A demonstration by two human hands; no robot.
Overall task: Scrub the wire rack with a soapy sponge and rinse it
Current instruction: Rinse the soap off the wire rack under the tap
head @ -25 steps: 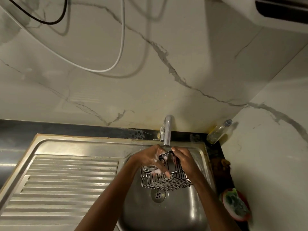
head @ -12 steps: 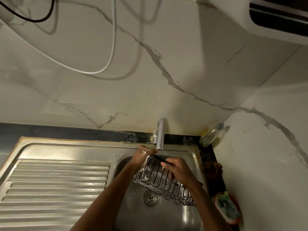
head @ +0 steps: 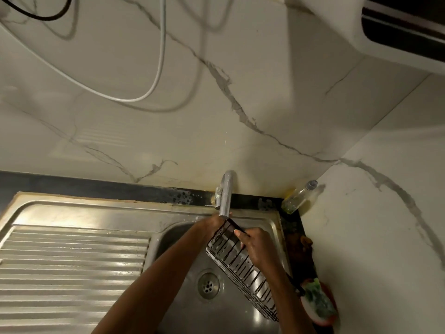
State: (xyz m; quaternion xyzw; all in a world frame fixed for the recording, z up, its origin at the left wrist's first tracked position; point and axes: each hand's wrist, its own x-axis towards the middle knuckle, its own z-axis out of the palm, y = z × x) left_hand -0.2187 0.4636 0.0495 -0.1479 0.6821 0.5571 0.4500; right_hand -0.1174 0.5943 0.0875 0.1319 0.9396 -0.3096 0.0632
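A black wire rack hangs tilted over the steel sink basin, its long side running from under the tap down to the right. My right hand grips its upper right edge. At the rack's top end, just below the tap spout, my left hand holds it; the fingers are partly hidden behind the wires. A green sponge lies in a red dish on the counter at the right.
The drain sits in the basin below the rack. A ribbed steel draining board fills the left. A clear bottle leans in the back right corner. Cables hang on the marble wall.
The rack has turned from roughly level to steeply tilted, its far end raised under the tap. My left hand moved up to that end; my right hand shifted along the edge.
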